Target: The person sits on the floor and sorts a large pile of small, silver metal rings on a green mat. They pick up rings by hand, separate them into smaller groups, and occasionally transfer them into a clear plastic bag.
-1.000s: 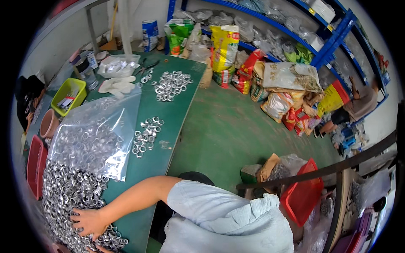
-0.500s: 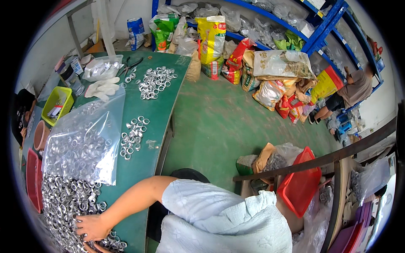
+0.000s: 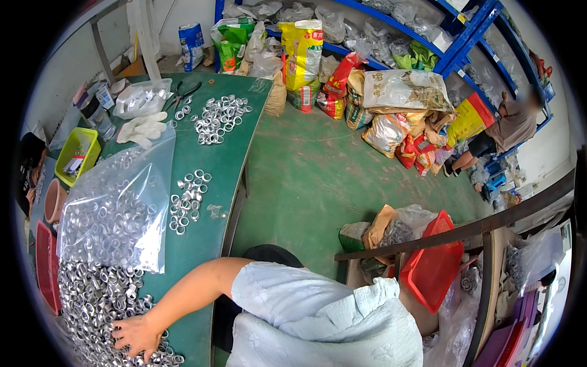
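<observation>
My right hand [image 3: 138,334] rests palm down on a large heap of small silvery metal rings [image 3: 92,293] at the lower left. Its fingers are spread among the rings and the thumb points toward the lower edge. No ring can be seen gripped in it. A clear plastic sheet or bag [image 3: 116,214] covers the far part of the heap, with rings showing through. Two smaller groups of rings lie on the green table [image 3: 235,140]: a nearer group [image 3: 189,199] and a farther group [image 3: 221,118]. My left hand is out of view.
Beyond the sheet are a white glove [image 3: 143,129], pliers [image 3: 184,93], a clear tub [image 3: 143,101] and a yellow-green basket [image 3: 78,156]. A red tray [image 3: 46,266] stands at left. Another person [image 3: 30,165] is at the left edge; one [image 3: 516,128] stands by blue shelves [image 3: 468,46].
My right hand has shifted slightly toward the near edge, its thumb now spread away from the fingers. Fingertips seen at the lower edge before no longer show. The view has shifted a little.
</observation>
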Motion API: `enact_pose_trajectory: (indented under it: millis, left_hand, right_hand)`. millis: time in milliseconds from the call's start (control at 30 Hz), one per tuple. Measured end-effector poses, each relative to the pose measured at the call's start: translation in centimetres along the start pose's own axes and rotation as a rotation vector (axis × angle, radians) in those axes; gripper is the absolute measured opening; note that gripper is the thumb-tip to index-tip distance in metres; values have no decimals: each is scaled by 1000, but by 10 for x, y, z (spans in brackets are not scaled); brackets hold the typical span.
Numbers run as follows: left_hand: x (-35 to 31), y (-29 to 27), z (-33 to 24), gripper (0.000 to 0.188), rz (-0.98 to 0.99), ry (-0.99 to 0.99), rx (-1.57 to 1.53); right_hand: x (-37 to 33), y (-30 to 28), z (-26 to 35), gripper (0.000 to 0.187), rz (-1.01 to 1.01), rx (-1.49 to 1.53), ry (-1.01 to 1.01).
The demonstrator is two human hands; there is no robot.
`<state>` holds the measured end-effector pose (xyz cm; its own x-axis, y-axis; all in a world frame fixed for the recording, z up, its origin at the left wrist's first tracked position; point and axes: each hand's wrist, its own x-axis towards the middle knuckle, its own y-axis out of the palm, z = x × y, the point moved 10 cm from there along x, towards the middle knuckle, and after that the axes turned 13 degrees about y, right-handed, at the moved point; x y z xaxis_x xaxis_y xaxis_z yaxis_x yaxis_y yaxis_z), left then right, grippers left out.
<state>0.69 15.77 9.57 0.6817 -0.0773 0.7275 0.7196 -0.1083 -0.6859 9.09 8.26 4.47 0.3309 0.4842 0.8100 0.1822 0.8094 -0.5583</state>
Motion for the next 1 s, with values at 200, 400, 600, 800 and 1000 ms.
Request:
enact_pose_trajectory:
  millis: [200, 400, 600, 800, 1000]
  left_hand:
    - [-4, 6, 7, 30, 54, 45, 166]
    - [-8, 9, 12, 31, 88, 86, 303]
    - [-11, 14, 16, 32, 108, 135, 423]
    - [-11, 33, 8, 49, 69, 176, 215]
    - [-3, 86, 8, 48, 277, 175, 232]
  right_hand:
    - [-20, -16, -4, 38, -46, 34, 25]
    - [-37, -24, -3, 35, 64, -14, 32]
    - [-49, -40, -6, 32, -27, -2, 8]
    - [-56, -51, -5, 26, -27, -75, -11]
    - [-70, -62, -13, 24, 19, -198, 36]
